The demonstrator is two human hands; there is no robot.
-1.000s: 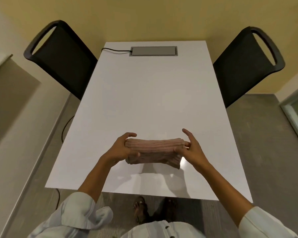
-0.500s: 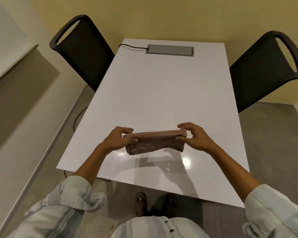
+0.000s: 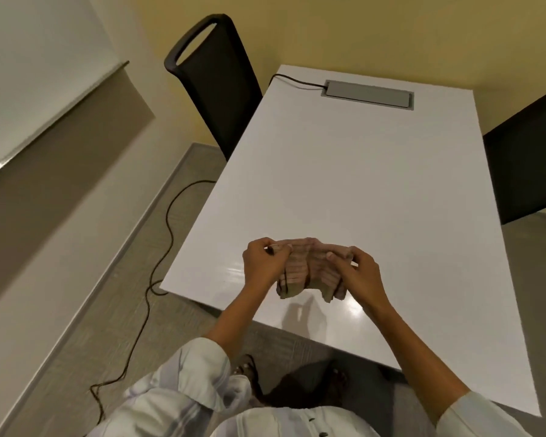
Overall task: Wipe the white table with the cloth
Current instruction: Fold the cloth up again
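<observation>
Head view: cloth (image 3: 312, 269) between both hands (image 3: 309, 266).

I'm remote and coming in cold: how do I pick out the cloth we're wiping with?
Find the long white table that fills the middle of the view, then go to its near end. There the left hand and right hand hold the cloth bunched just above the surface. It is the only soft, pinkish-brown, ribbed thing there.
</observation>
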